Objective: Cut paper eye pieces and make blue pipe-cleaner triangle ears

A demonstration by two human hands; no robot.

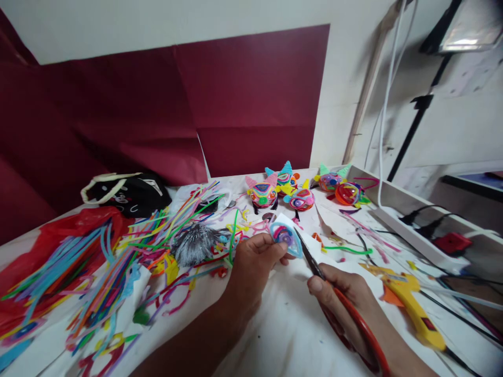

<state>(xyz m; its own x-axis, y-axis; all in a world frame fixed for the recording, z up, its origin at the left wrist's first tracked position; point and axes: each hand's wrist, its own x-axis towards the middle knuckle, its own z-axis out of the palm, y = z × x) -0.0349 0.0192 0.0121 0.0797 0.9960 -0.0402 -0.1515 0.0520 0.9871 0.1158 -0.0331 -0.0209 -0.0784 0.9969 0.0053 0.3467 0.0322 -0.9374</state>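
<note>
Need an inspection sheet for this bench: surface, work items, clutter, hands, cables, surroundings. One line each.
Surface: pale table, specks and scraps on it.
Work items: round piece with light-blue rim; scissors, blades at its edge; colorful eared figures behind.
Clutter: loose colored strips, partly on red plastic; silvery bunch; black bag; yellow glue gun at right.
Hands: left pinches the round piece; right grips the scissors.
Cables: white cable hanging near power strip; black leads at right.
Surroundings: maroon sheet on wall; black stand. Other people: nothing seen.
</note>
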